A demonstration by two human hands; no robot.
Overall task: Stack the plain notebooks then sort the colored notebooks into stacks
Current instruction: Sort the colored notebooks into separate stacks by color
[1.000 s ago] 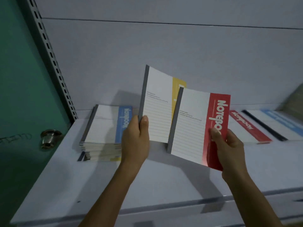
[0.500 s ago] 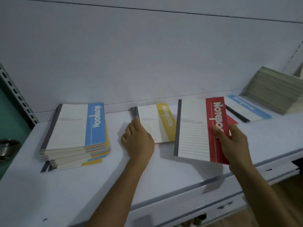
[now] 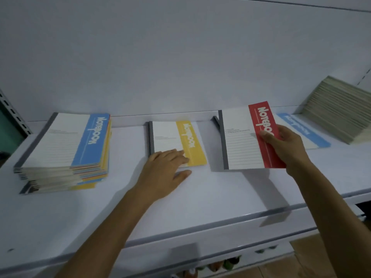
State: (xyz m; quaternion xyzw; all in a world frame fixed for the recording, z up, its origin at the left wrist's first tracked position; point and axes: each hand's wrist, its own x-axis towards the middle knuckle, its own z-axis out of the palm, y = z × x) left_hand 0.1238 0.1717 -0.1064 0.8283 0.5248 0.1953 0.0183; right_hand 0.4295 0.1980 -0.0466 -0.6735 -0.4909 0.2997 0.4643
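Right grip (image 3: pixel 286 146) on red notebook (image 3: pixel 240 143)

We've laid the yellow notebook (image 3: pixel 176 141) flat right of the mixed stack (image 3: pixel 64 145) and carried the red notebook (image 3: pixel 239 145) farther right.

The left stack (image 3: pixel 60 141) is topped by a white cover ruled with thin grey lines, a grey spine and a blue band with white lettering; the edges beneath show blue and yellow. The yellow notebook (image 3: pixel 190 141) has the same pattern with a yellow band, the red notebook (image 3: pixel 239 143) a red one, the blue notebook (image 3: pixel 316 138) a pale blue one. The plain notebooks (image 3: pixel 337 109) are dull greyish beige. The shelf (image 3: pixel 200 197) is white.
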